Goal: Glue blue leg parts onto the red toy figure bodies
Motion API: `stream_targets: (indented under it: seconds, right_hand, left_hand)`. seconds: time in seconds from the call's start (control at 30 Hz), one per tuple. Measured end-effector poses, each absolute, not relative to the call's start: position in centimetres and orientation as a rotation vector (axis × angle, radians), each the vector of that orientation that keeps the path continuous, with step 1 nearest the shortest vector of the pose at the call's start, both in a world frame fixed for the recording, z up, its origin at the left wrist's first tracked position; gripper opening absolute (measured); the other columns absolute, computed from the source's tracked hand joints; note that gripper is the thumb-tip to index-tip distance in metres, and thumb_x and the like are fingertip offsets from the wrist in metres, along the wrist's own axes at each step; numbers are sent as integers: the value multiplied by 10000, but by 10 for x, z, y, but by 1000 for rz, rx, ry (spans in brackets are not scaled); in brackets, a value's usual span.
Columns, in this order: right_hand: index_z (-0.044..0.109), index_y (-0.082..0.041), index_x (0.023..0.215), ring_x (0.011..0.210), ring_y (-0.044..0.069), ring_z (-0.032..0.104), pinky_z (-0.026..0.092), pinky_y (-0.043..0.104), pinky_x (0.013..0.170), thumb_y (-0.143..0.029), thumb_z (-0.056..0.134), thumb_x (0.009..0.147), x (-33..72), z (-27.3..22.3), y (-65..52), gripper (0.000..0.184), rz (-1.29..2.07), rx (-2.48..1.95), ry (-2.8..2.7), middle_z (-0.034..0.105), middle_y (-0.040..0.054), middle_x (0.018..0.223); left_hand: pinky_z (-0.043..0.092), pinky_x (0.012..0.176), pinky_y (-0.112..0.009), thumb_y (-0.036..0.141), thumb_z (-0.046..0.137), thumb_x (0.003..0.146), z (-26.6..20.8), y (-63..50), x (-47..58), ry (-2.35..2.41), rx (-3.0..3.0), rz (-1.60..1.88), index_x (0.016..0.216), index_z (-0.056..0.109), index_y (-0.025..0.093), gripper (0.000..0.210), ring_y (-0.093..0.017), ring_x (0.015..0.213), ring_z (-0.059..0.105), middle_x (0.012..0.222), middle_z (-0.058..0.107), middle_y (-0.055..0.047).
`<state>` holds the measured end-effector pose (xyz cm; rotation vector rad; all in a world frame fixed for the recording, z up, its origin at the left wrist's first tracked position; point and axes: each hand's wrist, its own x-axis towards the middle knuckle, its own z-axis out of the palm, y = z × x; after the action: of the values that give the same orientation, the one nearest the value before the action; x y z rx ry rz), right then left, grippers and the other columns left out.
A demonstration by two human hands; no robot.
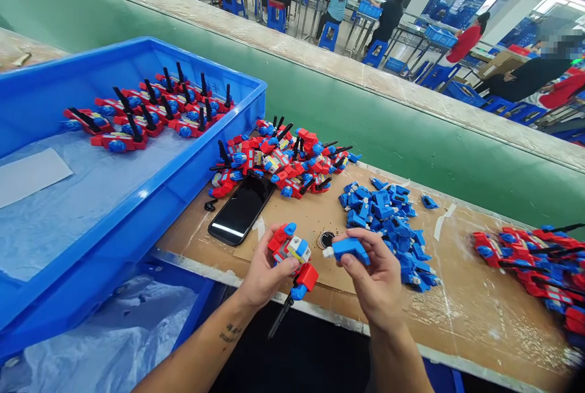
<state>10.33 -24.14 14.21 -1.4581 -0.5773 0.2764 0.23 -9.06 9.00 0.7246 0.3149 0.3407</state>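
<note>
My left hand (262, 274) is closed on a red, blue and white toy robot torso (296, 249), whose black rod points down toward the table's front edge. To its right, my right hand (377, 271) pinches a blue toy leg (350, 250) with a white peg facing the torso. The two pieces are apart. Behind my right hand lies a heap of similar blue toy legs (379, 207). A pile of red and blue toy torsos (283, 161) sits beyond my left hand. Between the hands, a small round dish of something dark (327, 239) rests on the cardboard.
A large blue tray (183, 170) at left holds several upright torsos and a white paper (31, 177). A black smartphone (242, 209) lies beside it. More red and blue toys (534, 265) are at right. A green conveyor belt (365, 106) runs behind; people sit beyond.
</note>
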Motion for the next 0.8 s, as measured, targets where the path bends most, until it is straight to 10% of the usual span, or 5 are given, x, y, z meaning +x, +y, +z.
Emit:
stream_targets:
  seconds: [0.6,0.8]
  right_hand:
    - [533,-382,1397,1030,172,714,594,253,901,-264,629,964,71,127,-248,459,71,-1692,-689,719,-4,1184]
    - [437,-379,1492,1168,369,639,609,500,871,-562,529,955,109,105,-261,575,-154,-1928,-896,604,98,1375]
  left_hand:
    - [544,837,-257,335,790,819,113,-115,-7,327,1055,425,1232,517,218,509,-169,921,678,1071,693,-55]
    - [518,746,-323,485,950,507,100,-127,14,415,667,452,1092,534,209,769,-171,688,637,787,639,-14]
